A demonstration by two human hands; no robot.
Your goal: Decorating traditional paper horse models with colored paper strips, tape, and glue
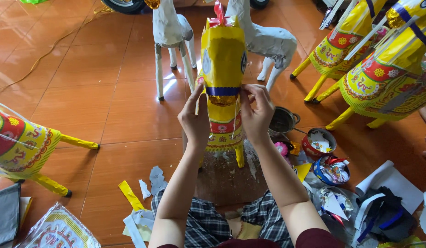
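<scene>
A yellow paper horse (223, 69) stands on the tiled floor (107, 92), its neck pinched between the left hand (195, 120) and right hand (256, 113), fingers closed on its blue collar band (222, 91). Unpainted white horses (172, 32) stand behind; tins of scraps (318, 142) sit to the right.

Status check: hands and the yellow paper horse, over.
Left hand and right hand both pressed on the yellow paper horse, either side of its neck below the blue band. Horse upright. Nothing between hands and horse.

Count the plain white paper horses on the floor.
2: one white horse upper middle, another right of the yellow horse. More may stand out of view.
</scene>
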